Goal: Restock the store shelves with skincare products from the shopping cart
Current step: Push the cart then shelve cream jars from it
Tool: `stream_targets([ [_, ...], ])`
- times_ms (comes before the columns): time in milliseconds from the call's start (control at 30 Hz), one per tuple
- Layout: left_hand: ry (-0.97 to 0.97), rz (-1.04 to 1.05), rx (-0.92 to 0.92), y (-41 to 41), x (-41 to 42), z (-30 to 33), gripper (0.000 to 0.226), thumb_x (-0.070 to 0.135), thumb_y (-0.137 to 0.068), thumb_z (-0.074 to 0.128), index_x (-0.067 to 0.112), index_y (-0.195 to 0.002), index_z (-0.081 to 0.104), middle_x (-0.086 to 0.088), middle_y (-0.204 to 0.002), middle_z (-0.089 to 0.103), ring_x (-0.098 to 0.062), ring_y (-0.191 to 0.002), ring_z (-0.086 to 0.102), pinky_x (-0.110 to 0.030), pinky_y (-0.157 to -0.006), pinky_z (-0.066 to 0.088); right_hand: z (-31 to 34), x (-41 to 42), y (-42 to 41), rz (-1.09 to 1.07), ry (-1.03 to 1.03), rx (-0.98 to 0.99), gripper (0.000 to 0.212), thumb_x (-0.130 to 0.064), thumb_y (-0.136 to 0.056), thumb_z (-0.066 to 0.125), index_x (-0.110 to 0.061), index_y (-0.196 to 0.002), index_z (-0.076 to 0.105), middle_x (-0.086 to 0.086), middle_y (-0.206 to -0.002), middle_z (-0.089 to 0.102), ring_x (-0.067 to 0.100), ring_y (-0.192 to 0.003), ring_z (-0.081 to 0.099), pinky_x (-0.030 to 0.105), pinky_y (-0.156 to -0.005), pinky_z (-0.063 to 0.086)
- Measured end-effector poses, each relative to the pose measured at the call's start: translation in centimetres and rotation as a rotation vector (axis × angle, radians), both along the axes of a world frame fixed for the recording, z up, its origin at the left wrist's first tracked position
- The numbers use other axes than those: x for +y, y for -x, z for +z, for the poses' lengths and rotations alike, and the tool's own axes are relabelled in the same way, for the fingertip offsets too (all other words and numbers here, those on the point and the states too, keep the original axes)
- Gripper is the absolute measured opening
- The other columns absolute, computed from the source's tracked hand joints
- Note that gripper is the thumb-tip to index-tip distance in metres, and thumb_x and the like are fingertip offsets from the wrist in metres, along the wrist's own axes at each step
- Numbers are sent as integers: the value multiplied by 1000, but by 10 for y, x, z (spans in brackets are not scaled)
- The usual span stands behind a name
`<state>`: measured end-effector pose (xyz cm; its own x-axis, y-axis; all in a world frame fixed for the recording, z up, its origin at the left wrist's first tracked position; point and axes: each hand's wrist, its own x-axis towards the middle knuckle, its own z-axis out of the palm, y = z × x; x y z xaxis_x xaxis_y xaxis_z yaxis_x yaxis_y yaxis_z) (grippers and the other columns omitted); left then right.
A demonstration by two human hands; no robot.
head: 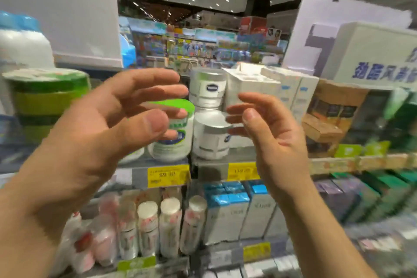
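Head view: our left hand (108,119) and right hand (266,128) hover spread and empty either side of two stacked white jars (211,115) on the shelf (282,165). Rigid, smooth, probably light, they are best gripped round the sides.

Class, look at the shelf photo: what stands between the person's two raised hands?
In the head view, between the left hand and right hand: two stacked white jars and a green-lidded jar on the shelf.
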<state>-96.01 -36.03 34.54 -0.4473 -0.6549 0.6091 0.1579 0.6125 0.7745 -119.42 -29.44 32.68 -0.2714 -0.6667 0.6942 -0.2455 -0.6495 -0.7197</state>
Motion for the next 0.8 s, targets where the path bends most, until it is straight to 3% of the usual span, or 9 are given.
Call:
stream_targets([
  [133,-142,-186,-19,33,16,-46,82,74,-66,81,30,-133,64,-4,-137,66,-33,-125,63,-60,-103,47,-51,44,8,-129,-100,-74,34,-42,-85,63,-22,-113,67,7,-103,76,26,-95,71,36,-81,59],
  [233,-302,-335,-24,62,45,-77,76,72,-62,84,33,-126,69,-4,-133,69,-30,-121,67,-51,-96,56,-75,87,20,-241,-197,-145,35,-41,-86,63,-19,-112,66,3,-99,77,21,-92,72,36,-77,58],
  [400,-518,-489,-43,102,96,-110,83,66,-56,89,22,-124,69,-11,-129,70,-37,-114,69,-49,-88,61,-109,171,44,-414,-310,-339,24,-35,-91,60,-21,-108,69,6,-101,77,24,-94,72,37,-74,59],
  [633,-652,-672,-206,172,192,-143,89,65,-53,91,18,-125,69,-11,-129,70,-37,-114,69,-46,-89,61,-140,304,67,-598,-431,-504,32,-38,-100,62,-28,-130,59,1,-109,77,22,-101,74,38,-80,58],
  [800,-760,-815,-287,222,285,-161,96,64,-50,93,13,-127,65,-13,-128,70,-39,-112,70,-45,-84,62,-156,416,78,-727,-486,-645,54,-51,-78,67,-33,-128,60,1,-111,76,17,-102,74,32,-77,60],
])
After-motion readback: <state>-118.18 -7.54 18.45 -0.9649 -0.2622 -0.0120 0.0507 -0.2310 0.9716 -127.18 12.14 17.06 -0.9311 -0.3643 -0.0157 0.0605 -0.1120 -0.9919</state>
